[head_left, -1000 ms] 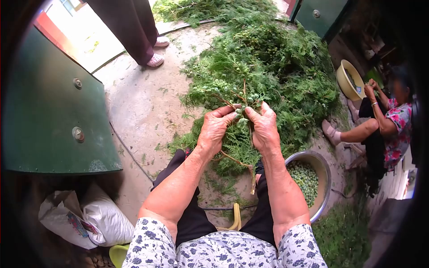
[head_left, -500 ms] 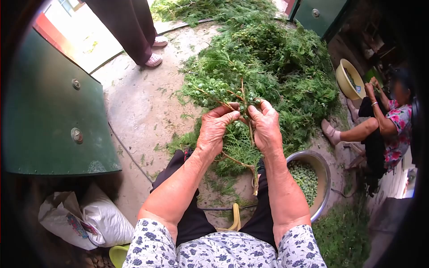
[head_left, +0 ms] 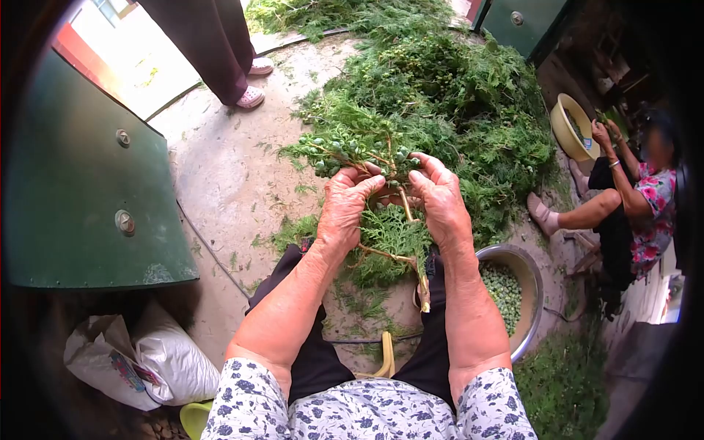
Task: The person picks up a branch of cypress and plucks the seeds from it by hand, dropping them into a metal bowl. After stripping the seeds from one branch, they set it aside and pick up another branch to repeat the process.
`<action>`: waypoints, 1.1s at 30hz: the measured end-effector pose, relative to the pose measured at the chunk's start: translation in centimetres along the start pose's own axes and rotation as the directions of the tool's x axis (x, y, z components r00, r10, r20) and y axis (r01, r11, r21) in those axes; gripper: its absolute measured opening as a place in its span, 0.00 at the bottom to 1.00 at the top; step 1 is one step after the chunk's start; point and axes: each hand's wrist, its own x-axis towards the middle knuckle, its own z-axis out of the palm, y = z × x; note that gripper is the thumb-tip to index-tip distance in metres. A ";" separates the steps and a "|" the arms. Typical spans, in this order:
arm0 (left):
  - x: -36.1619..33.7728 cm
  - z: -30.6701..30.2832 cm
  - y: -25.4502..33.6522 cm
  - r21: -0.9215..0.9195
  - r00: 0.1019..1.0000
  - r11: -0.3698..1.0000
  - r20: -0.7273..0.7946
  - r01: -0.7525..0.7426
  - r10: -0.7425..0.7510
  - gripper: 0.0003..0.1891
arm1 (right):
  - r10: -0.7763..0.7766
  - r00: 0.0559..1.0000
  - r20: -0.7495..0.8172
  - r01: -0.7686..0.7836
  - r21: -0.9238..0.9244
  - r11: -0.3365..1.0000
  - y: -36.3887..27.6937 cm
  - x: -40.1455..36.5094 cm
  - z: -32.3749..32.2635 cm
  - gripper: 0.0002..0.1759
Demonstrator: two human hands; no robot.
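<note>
Between my two hands is a leafy conifer branch [head_left: 408, 205] with clusters of small green cones [head_left: 339, 151] at its upper end. My left hand [head_left: 347, 206] is closed on a twig of it, thumb against the fingers. My right hand [head_left: 440, 198] has its thumb and fingers bent around the cones beside the main stem; what its fingertips pinch is partly hidden. The bare, cut end of the branch hangs down toward my knees. To the right of my right forearm stands a metal basin [head_left: 534, 293] holding many picked green cones [head_left: 501, 295].
A large heap of green branches [head_left: 447, 95] covers the floor ahead. At right a seated person [head_left: 645, 198] handles a sprig by a yellow basin [head_left: 561, 132]. Someone's legs [head_left: 213, 44] stand at upper left. A green metal door [head_left: 88, 191] and white sacks [head_left: 172, 359] are at left.
The branch has tilted, its coned top lower and to the left, its cut end slightly up and right. My right hand's fingers have shifted on the cones. The seated person's hands moved slightly.
</note>
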 end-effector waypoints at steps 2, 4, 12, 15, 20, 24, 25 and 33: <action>0.2 -0.2 -0.2 -0.028 1.000 1.000 -0.008 0.010 -0.010 0.05 | -0.050 0.999 -0.005 0.049 -0.132 0.990 0.6 0.4 -0.5 0.17; 0.0 0.1 0.2 -0.030 0.999 0.999 -0.005 0.041 -0.041 0.05 | -0.101 0.995 -0.004 0.096 -0.262 0.960 0.7 0.4 -0.5 0.18; -0.1 0.0 0.2 0.015 0.999 0.999 -0.036 0.034 -0.033 0.04 | -0.549 0.836 0.019 0.427 -0.652 0.627 -0.5 0.1 0.3 0.11; -0.2 0.1 0.4 0.051 0.999 0.998 -0.032 0.023 -0.022 0.04 | -0.407 0.911 0.065 0.388 -0.466 0.795 -0.4 0.2 0.2 0.07; -1.0 1.0 0.9 0.167 0.999 0.985 -0.008 0.033 -0.032 0.04 | -0.307 0.923 0.232 0.385 -0.566 0.729 0.3 0.6 -0.3 0.11; -1.2 1.0 0.7 0.217 1.000 0.976 0.003 0.013 -0.014 0.05 | -0.316 0.913 0.259 0.407 -0.626 0.665 0.6 1.0 -0.5 0.11; -1.3 1.2 0.7 0.253 1.000 0.967 0.011 0.019 -0.022 0.05 | -0.264 0.940 0.214 0.340 -0.603 0.721 0.7 1.1 -0.5 0.11; -1.3 1.6 0.7 0.282 0.998 0.958 0.017 0.046 -0.053 0.05 | -0.123 0.989 0.080 0.147 -0.566 0.811 -0.2 0.3 0.4 0.05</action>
